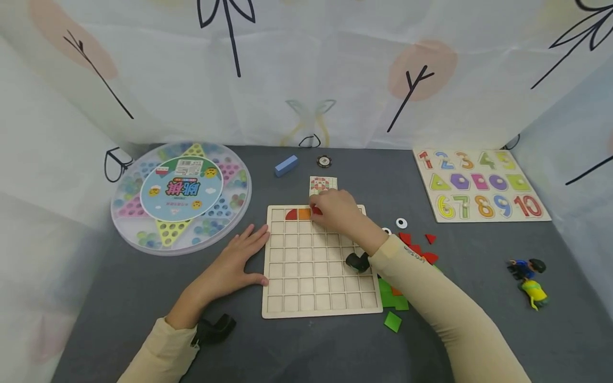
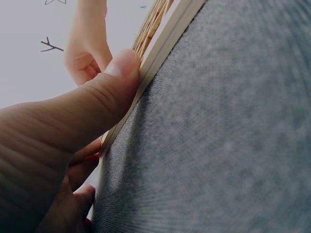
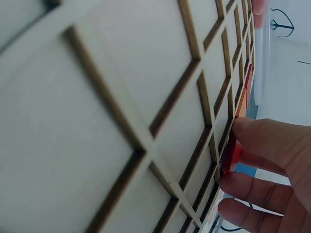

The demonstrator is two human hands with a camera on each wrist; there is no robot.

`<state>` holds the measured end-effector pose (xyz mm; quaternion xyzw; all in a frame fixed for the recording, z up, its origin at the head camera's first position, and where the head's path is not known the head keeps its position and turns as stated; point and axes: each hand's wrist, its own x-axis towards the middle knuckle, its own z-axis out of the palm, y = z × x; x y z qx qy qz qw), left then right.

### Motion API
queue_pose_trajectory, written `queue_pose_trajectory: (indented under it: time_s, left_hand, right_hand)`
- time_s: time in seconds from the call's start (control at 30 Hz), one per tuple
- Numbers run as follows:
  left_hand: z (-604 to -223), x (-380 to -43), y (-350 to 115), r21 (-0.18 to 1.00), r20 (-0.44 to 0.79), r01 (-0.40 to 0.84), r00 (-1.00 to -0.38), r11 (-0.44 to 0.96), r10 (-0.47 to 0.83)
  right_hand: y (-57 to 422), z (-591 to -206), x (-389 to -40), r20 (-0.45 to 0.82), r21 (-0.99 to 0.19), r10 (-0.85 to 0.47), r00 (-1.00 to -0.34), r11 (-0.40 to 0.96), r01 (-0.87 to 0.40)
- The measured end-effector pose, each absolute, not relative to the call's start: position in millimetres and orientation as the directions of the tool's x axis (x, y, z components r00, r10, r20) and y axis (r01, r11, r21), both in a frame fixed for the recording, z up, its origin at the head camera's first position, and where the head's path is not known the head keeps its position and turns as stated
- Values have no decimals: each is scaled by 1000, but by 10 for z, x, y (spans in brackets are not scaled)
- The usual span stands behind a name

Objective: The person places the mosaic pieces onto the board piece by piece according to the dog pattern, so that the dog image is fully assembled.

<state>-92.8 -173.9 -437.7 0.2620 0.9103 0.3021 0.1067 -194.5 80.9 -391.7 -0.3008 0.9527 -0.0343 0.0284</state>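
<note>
A wooden grid board (image 1: 291, 271) lies in the middle of the table. In its top row sit a red curved-edge tile (image 1: 291, 215) and an orange square tile (image 1: 304, 214). Right beside them, my right hand (image 1: 337, 211) pinches another red tile (image 3: 234, 156) at the top row; its shape is partly hidden by the fingers. My left hand (image 1: 239, 260) rests against the board's left edge, fingers spread and thumb touching the side, as the left wrist view also shows. Just beyond the board is a small pattern card (image 1: 323, 183), partly covered by my right hand.
Red triangles (image 1: 430, 239) and green square tiles (image 1: 393, 322) lie right of the board, partly under my right arm. A round Chinese checkers set (image 1: 182, 197) stands at left, a number puzzle (image 1: 483, 186) at back right. A blue block (image 1: 286, 166) and two figurines (image 1: 533, 292) are also there.
</note>
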Motion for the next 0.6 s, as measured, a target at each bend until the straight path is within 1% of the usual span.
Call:
queue_pose_trajectory:
  time_s: [0.13,0.43,0.53,0.6]
  left_hand:
    - [-4375,-931,-1740,606,-35,414,-839,679,543]
    - [-4358,-928,-1735,614,-34,412,-839,674,543]
    - [-4360,-923,-1732,612,-36,410,-840,676,542]
    - [-4361,-922,-1726,609,-34,412,-840,678,542]
  right_hand:
    - [813,-3919,-1939,-30,-89,-574,-818,817,-570]
    - [810,-3901,-1889,-66,-108,-571,-819,820,-563]
    - [839,-3875,-1869,-76,-139,-557,-827,827,-545]
    - [908,-3827,-1852,-71,-182,-538,-840,835,-520]
